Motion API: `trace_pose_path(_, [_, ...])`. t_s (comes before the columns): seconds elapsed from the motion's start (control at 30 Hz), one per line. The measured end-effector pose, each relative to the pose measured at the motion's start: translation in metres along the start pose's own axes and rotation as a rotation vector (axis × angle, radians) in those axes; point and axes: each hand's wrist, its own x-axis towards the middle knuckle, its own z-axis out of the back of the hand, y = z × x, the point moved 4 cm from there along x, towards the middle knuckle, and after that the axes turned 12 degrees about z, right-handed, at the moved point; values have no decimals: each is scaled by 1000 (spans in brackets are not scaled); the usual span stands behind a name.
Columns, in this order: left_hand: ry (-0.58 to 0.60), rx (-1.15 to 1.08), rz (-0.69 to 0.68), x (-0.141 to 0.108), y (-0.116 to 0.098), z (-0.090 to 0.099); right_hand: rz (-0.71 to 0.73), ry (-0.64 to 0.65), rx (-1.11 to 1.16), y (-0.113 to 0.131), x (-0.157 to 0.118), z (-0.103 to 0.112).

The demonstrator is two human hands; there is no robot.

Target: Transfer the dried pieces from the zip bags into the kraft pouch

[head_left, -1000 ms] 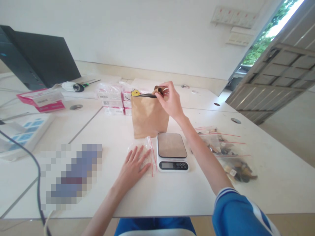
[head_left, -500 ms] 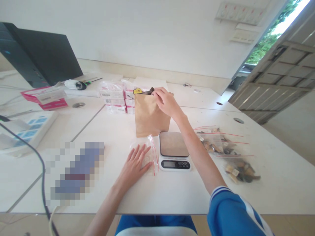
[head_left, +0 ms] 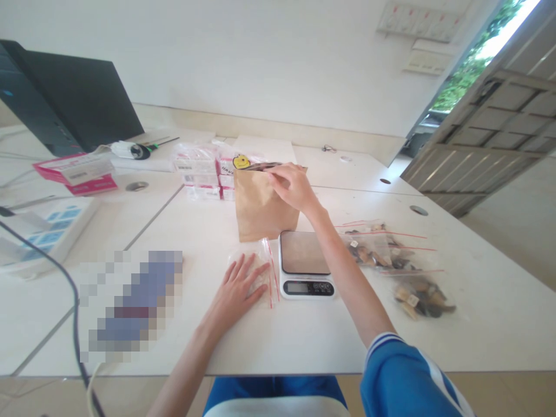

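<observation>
My left hand (head_left: 238, 289) lies flat with fingers spread on a clear zip bag (head_left: 268, 260) left of a white kitchen scale (head_left: 309, 288). My right hand (head_left: 292, 184) is at the top edge of a brown paper bag (head_left: 264, 208) that stands behind the scale. Its thumb and fingers are pinched together at the rim; whether they grip the paper or something small cannot be made out. Dark contents show just above the bag's opening. Nothing rests on the scale's plate (head_left: 303, 252).
Several zip bags of brown and dark pieces (head_left: 423, 298) lie right of the scale. Pink-and-white boxes (head_left: 200, 171) stand behind left. A black computer case (head_left: 82, 98), a power strip (head_left: 56, 231), a cable (head_left: 75, 307) and a blurred-out object (head_left: 141, 298) are at left.
My right hand has turned at the bag's mouth, its fingers now lower at the rim. The dark piece sticking up by them has dropped lower. My left hand stays in place.
</observation>
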Motion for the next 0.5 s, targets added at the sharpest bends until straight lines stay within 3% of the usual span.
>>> trace_pose_path(0.1, [-43,-10,17,-2,1,0,-7,-129,173,4,-6,13])
trace_pose_path(0.2, [-93,-29,27,-4,2,0,-112,-302,169,-4,-24,39])
trace_pose_path(0.27, [-118,-37,19,-4,3,-1,-242,-289,112,-18,-44,58])
trace_pose_path(0.33, [-135,-41,1,-5,3,-1,-445,-62,102,-35,-69,71])
trace_pose_path(0.43, [-157,-41,-6,-5,4,-1,-831,538,12,-61,-121,80])
trace_pose_path(0.5, [-170,-45,17,-5,5,1,-978,712,-43,-72,-148,90])
